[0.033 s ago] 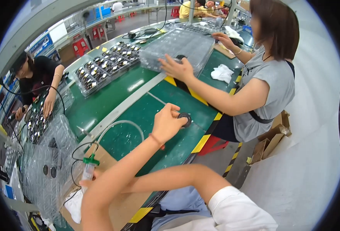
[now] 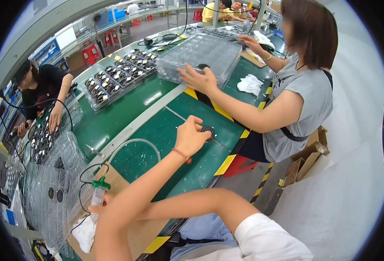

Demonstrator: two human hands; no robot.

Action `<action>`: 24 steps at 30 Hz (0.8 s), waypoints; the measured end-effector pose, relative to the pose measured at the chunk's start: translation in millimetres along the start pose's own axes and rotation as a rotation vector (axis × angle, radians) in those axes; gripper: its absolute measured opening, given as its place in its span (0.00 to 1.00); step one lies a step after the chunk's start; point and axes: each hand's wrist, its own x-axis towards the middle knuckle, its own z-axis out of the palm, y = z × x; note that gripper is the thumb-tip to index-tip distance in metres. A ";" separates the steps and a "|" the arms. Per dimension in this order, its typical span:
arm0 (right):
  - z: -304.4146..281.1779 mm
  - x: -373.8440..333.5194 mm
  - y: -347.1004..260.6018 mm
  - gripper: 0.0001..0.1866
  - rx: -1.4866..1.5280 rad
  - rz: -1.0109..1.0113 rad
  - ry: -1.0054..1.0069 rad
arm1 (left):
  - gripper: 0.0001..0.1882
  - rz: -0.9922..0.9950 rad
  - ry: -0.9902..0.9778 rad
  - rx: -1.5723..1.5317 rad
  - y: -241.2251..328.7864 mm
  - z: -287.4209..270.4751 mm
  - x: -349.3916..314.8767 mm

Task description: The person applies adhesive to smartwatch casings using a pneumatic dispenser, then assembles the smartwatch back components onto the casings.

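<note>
My left hand reaches out over the green table, its fingers closed round the edge of a small black round part. A thin reddish band circles that wrist. Beneath the left forearm my right arm crosses to the left. My right hand, mostly hidden behind the left forearm, grips a clear syringe with a green cap at its top. From the cap a clear hose curves over the table. Below the syringe lie a brown cardboard sheet and a white cloth.
On the right a co-worker touches a stack of clear plastic trays. Another tray holds several small wired parts. At left, another person handles similar parts beside clear trays with black discs. Striped tape marks the table edge.
</note>
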 end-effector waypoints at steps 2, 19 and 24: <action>-2.5 -14.1 -60.5 0.24 0.055 0.299 -0.067 | 0.21 0.080 0.024 0.121 -6.9 20.8 25.9; -17.2 -10.5 -41.1 0.17 -0.740 0.022 -0.275 | 0.10 0.457 -0.050 0.557 25.3 -143.9 -103.5; -7.4 -6.5 -45.7 0.12 0.049 0.389 -0.090 | 0.06 0.230 0.499 1.026 -0.7 -281.1 -199.4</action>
